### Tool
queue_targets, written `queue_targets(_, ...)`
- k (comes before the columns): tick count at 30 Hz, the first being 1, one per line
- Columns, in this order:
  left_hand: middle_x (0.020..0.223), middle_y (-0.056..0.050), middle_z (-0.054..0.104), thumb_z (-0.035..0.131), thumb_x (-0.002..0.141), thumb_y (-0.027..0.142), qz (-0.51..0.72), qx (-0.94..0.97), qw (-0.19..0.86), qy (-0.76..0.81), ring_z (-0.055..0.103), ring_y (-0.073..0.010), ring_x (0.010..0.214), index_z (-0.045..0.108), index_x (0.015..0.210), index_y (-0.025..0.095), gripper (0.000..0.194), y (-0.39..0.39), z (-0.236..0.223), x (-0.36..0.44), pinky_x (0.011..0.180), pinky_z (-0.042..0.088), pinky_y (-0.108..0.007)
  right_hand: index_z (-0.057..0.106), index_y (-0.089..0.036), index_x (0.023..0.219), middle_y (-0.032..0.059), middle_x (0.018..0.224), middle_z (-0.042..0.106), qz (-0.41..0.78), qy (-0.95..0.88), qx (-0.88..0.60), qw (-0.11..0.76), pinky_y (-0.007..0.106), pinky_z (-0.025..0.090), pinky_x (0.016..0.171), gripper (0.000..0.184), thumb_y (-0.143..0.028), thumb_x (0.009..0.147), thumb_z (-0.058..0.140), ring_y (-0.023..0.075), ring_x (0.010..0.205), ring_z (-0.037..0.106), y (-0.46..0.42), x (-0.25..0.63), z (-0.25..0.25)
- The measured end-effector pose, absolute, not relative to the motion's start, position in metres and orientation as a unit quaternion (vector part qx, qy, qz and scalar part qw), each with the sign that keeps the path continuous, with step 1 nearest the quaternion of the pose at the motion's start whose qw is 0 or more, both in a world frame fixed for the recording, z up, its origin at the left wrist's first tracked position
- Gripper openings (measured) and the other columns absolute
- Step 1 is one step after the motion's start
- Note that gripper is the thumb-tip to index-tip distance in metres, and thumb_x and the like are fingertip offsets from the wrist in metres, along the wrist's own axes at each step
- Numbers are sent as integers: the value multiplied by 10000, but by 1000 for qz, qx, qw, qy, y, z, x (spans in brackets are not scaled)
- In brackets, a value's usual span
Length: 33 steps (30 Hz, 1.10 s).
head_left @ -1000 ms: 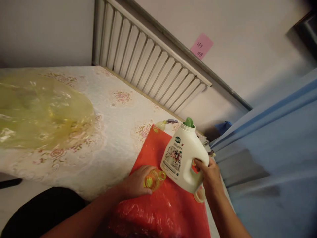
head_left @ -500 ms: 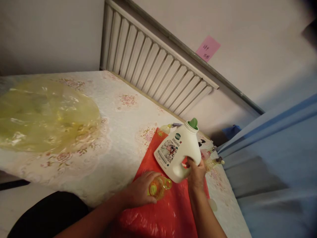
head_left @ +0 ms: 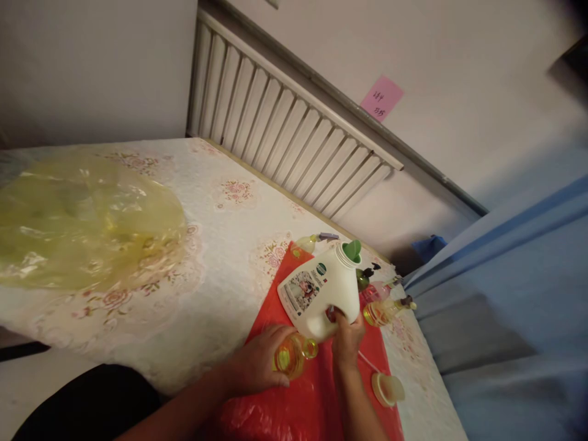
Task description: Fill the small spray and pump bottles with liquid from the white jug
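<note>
My right hand [head_left: 348, 340] grips the handle of a white detergent jug [head_left: 316, 288], its label facing up-left and a green pour spout [head_left: 353, 250] showing in its uncapped mouth. The jug leans over a red plastic sheet [head_left: 294, 410]. Just below it, my left hand [head_left: 260, 361] is wrapped round a small clear bottle [head_left: 290, 356] with yellowish liquid in it; the bottle tilts, its open neck pointing right. A pale cap [head_left: 388, 389] lies on the right of the sheet, near my right forearm.
Several bottles stand behind the jug, among them a yellow pump bottle [head_left: 379, 312] and a pink one [head_left: 376, 290]. A clear spray bottle [head_left: 307, 243] lies at the back. A big yellow plastic bag [head_left: 92, 226] covers the table's left. A radiator [head_left: 285, 128] and blue curtain [head_left: 505, 318] border the table.
My right hand has brought the jug a little left and down, uncovering the bottles behind it and the pale cap. My left hand and the small bottle have stayed nearly in place.
</note>
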<state>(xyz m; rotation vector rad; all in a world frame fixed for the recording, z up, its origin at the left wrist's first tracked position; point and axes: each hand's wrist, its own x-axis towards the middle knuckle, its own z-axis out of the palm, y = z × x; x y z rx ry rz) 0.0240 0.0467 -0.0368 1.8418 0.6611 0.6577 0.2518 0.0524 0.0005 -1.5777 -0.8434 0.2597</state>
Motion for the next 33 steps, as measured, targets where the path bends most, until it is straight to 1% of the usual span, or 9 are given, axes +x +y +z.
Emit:
queue_targets(4,1416,-65,490,791,552,262,275,764,515,275,428,-374,1307,417,1357,360,893,46,-37,24,1145,333,-478,663,-135,862,18,725,691,123,-389,-694,593,283,461,609,350,-371,617,746,178,644,580,45,252,5)
queue_targets(6,1419,-58,488,786,564,267,279,765,511,274,432,-374,1305,399,1366,374,897,45,-39,23,1141,337,-474,670,-127,966,62,847,720,135,-415,-692,575,306,488,666,436,-402,636,746,208,735,621,38,251,11)
queue_targets(9,1434,-54,469,757,608,265,288,769,498,278,421,-363,1319,353,1387,372,884,42,-42,22,1138,333,-488,599,-139,1185,116,1060,700,115,-423,-703,559,344,506,793,568,-434,711,700,240,899,643,17,251,16)
queue_targets(11,1438,-57,461,757,619,262,286,768,495,288,415,-359,1325,341,1386,379,881,40,-42,23,1133,334,-494,537,-147,1268,126,1115,684,98,-388,-718,570,355,506,845,604,-439,754,659,243,950,645,-1,254,14)
queue_targets(13,1430,-65,464,768,618,262,280,766,494,302,420,-361,1321,351,1379,375,875,38,-39,24,1123,340,-496,545,-157,1254,104,1030,712,114,-371,-720,576,359,521,832,575,-437,759,637,247,922,665,-22,256,7)
queue_targets(15,1423,-69,470,771,624,261,274,767,492,308,427,-359,1314,358,1375,364,864,37,-36,25,1114,345,-502,607,-176,1181,75,931,733,151,-384,-721,557,362,546,756,530,-435,721,657,256,838,682,-42,258,-1)
queue_targets(18,1409,-72,489,776,619,257,269,770,488,310,447,-352,1297,362,1366,349,859,36,-33,27,1103,353,-509,682,-190,1066,76,905,749,209,-406,-716,528,351,562,702,447,-423,684,677,264,795,694,-70,255,-9)
queue_targets(25,1384,-123,517,744,631,264,270,772,446,364,489,-334,1272,363,1363,242,826,27,-30,34,1094,367,-492,747,-210,939,57,806,756,272,-459,-699,476,349,559,711,314,-376,682,678,269,746,697,-117,248,-13)
queue_targets(33,1339,-120,551,692,647,216,278,776,389,411,518,-304,1245,396,1325,212,739,12,-15,42,1066,402,-463,772,-246,894,25,762,740,301,-490,-682,452,348,544,733,258,-323,676,658,261,729,678,-155,248,-18)
